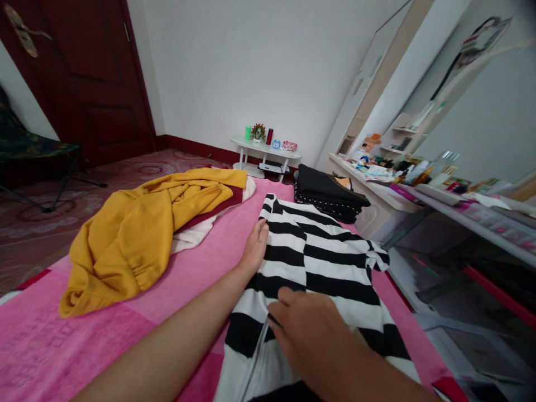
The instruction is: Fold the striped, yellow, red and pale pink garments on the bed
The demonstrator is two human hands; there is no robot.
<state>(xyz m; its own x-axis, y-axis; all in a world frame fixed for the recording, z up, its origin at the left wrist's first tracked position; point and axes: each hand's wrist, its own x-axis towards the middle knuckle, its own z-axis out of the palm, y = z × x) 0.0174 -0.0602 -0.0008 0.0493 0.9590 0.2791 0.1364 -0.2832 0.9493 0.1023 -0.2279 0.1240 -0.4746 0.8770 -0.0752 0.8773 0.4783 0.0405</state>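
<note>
A black-and-white striped garment (322,257) lies spread on the pink bedcover (201,251). My left hand (254,245) rests flat on the garment's left edge with its fingers stretched out. Nearer to me, my right hand (307,326) presses down on the garment's lower middle. Its fingers are curled and pinch a fold of the striped cloth.
A yellow garment (138,229) lies crumpled over a maroon-and-cream one at the left of the bed. A folded black stack (329,195) sits at the bed's far end. A cluttered white dresser (402,184) runs along the right. A small white table (266,151) stands by the far wall.
</note>
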